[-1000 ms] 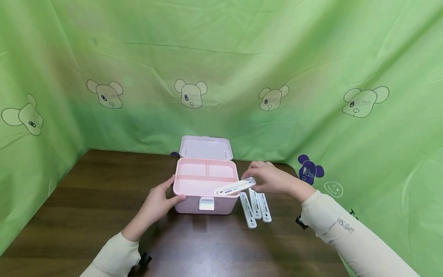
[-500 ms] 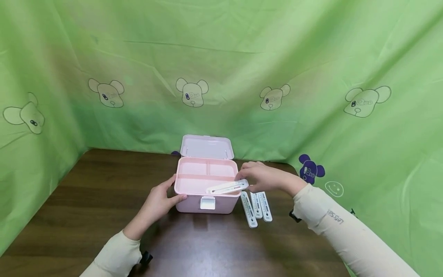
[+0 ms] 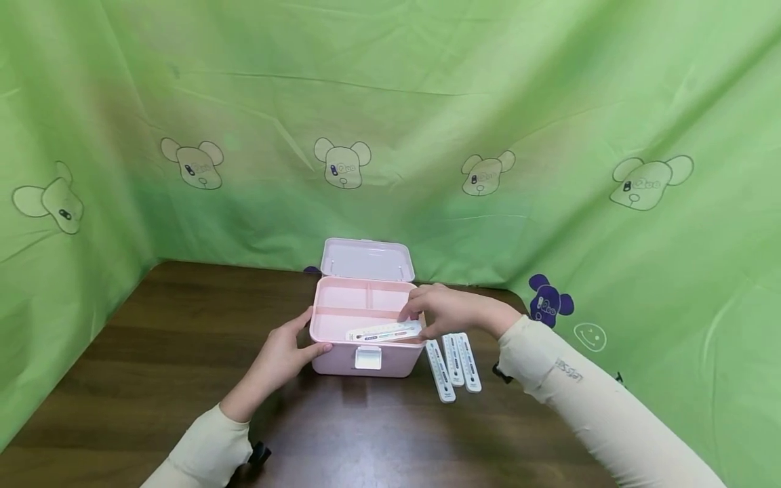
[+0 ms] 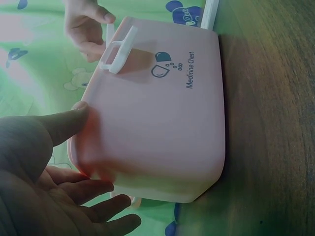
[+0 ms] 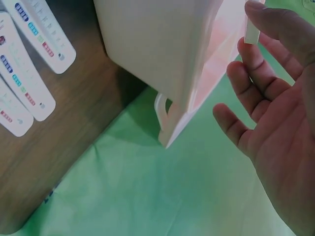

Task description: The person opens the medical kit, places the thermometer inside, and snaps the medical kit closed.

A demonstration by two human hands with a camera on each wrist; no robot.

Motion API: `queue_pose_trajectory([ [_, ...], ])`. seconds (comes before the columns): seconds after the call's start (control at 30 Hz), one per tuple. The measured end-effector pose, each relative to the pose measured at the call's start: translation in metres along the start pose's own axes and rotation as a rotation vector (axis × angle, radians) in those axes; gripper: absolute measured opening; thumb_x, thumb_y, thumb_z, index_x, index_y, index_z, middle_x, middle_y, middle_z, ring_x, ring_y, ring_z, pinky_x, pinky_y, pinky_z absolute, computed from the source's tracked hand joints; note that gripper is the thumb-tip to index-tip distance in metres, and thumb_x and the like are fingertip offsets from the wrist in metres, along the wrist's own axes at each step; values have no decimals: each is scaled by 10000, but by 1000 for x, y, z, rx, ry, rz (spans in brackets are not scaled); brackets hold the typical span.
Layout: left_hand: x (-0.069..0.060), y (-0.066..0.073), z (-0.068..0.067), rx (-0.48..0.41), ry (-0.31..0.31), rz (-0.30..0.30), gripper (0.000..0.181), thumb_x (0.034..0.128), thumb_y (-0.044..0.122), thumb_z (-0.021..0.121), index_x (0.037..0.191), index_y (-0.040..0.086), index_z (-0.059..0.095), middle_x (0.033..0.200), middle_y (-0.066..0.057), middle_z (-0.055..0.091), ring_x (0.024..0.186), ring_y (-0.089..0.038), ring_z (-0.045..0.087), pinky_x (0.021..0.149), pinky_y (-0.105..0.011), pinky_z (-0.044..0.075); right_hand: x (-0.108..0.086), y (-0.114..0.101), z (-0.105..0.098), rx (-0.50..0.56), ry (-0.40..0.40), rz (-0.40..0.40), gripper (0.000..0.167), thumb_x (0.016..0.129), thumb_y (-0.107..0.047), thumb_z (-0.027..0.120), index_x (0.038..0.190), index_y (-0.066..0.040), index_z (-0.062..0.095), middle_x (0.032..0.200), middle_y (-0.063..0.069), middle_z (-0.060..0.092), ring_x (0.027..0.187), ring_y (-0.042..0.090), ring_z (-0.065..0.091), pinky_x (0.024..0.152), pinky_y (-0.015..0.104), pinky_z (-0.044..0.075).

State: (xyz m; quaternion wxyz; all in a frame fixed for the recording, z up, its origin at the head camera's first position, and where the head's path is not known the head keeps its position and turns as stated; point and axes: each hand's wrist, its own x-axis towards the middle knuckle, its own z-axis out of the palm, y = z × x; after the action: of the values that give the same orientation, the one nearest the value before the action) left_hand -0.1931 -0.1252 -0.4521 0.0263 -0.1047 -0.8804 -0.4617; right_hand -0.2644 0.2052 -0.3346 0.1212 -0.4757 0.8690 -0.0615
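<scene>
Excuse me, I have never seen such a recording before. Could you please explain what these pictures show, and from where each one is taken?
There is no robot here: a person works with two bare hands. The wide picture comes from a camera on the head, looking forward and down. The other two come from a camera on each wrist, so the same box appears tilted there.

On the brown table stands a pink box, its lid open. The left hand touches its left front corner. The right hand pinches one end of a white strip, perhaps a thermometer, over the front compartment. I cannot tell whether it touches the bottom. Three similar strips lie to the right of the box.
</scene>
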Motion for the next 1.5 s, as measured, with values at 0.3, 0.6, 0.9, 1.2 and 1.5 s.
queue_pose_trajectory([
  [0.3, 0, 2, 1, 2, 3, 14, 870, 874, 356, 830, 1548, 1, 408, 1554, -177, 460, 1430, -338, 454, 1145, -539, 417, 14, -1, 10, 94, -11, 26, 373, 827, -175, 816, 1194, -188, 750, 1001, -72, 626, 964, 171, 569, 899, 338, 415],
  [0.6, 1, 4, 3, 6, -6, 3, 887, 867, 348, 837, 1551, -7, 398, 1558, -178, 454, 1435, -339, 447, 1142, -542, 420, 26, -3, 14, 110, -32, -18, 397, 841, -174, 826, 1226, -168, 731, 970, -85, 631, 923, 141, 549, 832, 280, 440],
  [0.9, 1, 6, 2, 4, -4, 1, 880, 874, 346, 831, 1553, -4, 395, 1562, -180, 447, 1439, -334, 441, 1145, -542, 416, 35, -5, 10, 167, -98, -16, 409, 875, -122, 754, 1279, -161, 704, 1009, -58, 638, 936, 148, 549, 845, 281, 448],
  [1.2, 1, 6, 3, -9, 6, -2, 871, 883, 354, 822, 1547, -16, 396, 1559, -189, 448, 1438, -341, 440, 1143, -543, 417, 46, -7, 16, 178, -118, -25, 399, 879, -61, 743, 1267, -143, 710, 980, -53, 640, 898, 98, 559, 808, 237, 491],
  [1.5, 1, 5, 2, -16, 16, -7, 869, 880, 340, 827, 1541, -28, 400, 1558, -188, 447, 1441, -335, 437, 1153, -537, 407, 53, -10, 22, 147, -56, -43, 359, 833, -16, 766, 1177, -116, 753, 912, -13, 663, 868, 132, 580, 799, 231, 482],
])
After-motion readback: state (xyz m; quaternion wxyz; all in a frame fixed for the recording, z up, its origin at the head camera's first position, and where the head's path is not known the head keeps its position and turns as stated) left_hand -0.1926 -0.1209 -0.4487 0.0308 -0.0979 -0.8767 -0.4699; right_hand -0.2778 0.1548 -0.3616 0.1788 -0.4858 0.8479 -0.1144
